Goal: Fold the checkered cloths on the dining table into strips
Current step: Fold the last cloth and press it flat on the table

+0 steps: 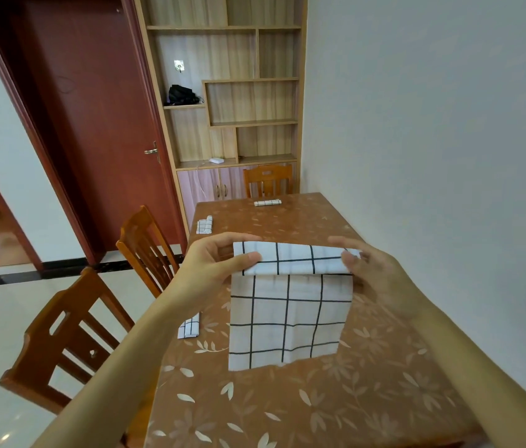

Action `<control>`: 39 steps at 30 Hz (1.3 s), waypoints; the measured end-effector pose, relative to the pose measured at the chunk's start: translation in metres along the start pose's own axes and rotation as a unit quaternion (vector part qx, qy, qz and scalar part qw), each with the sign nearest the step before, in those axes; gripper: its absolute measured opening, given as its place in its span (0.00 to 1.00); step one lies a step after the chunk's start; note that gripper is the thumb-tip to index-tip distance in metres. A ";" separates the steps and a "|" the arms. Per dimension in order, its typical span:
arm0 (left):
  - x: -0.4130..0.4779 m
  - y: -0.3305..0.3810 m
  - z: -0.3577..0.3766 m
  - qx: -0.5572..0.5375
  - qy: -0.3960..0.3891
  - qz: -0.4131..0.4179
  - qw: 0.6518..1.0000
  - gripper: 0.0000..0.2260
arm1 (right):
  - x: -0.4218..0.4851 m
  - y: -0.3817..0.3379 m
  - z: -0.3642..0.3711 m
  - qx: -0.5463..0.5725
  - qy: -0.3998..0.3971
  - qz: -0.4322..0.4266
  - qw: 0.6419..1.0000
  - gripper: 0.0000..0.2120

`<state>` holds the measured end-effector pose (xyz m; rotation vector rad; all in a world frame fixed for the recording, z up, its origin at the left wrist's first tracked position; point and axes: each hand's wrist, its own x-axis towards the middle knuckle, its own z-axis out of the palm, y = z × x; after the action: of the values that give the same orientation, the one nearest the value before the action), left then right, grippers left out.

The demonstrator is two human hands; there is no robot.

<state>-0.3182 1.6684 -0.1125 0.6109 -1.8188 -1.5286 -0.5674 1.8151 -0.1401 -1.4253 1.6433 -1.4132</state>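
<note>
pinching the far edge of the checkered cloth (287, 321), my left hand (219, 266) has its thumb pressed on the near face of the raised flap and its fingers curled behind it. my right hand (374, 273) grips the opposite corner of the same flap. it is motion-blurred, but i can see thumb and fingers closed on the fabric. both hands hold the flap lifted above the dining table (368, 415), and it curls over toward the table's near end.

the rest of the cloth lies flat on the middle of the table. it is a white rectangle with a thin black grid, and its near edge is slightly wavy.

three folded pieces of the same pattern also lie on the table:
- first strip (267, 202): at the table's far end.
- second strip (205, 225): at the table's far left corner.
- third strip (189, 328): at the table's left edge, partly hidden by my left forearm.

a far chair (268, 181) stands at the table's far end. a middle chair (145, 247) and a near chair (67, 337) stand along the table's left side.
</note>
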 end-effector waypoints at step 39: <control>0.004 -0.015 -0.001 -0.041 -0.024 -0.233 0.971 0.23 | 0.000 0.003 0.013 0.079 0.077 -0.001 0.994 0.11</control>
<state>-0.3211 1.6618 -0.1268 1.0225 -1.7129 -1.9237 -0.5569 1.8096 -0.1468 -1.2575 1.5830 -1.6509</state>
